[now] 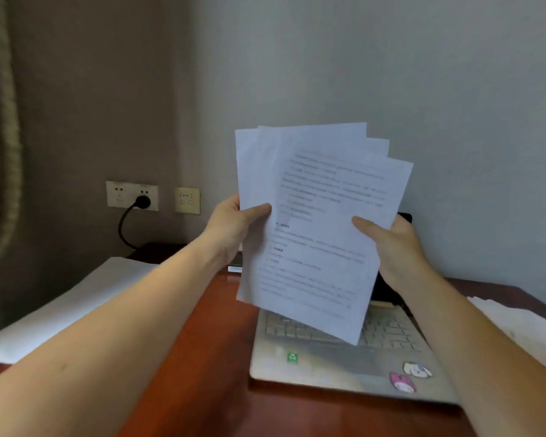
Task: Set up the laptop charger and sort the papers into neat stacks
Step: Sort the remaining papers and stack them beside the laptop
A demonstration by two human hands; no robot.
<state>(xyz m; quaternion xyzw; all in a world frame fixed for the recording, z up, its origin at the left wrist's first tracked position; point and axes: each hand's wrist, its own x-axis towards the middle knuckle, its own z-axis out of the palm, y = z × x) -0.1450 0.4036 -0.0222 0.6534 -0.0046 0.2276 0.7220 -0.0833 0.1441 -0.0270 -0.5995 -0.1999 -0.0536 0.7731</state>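
White papers [320,234]; print [334,184] illegible

Surface finishes being logged.
White papers [322,216] are being seen as thin matt sheets; desk [208,342] is being shown as glossy red-brown wood; laptop [281,364] is being read as matt pale casing, material not being resolved; socket plate [120,193] is being seen as smooth cream plastic.

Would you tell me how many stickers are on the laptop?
3: a green sticker at the front left, a white sticker and a pink sticker at the front right; others may be hidden.
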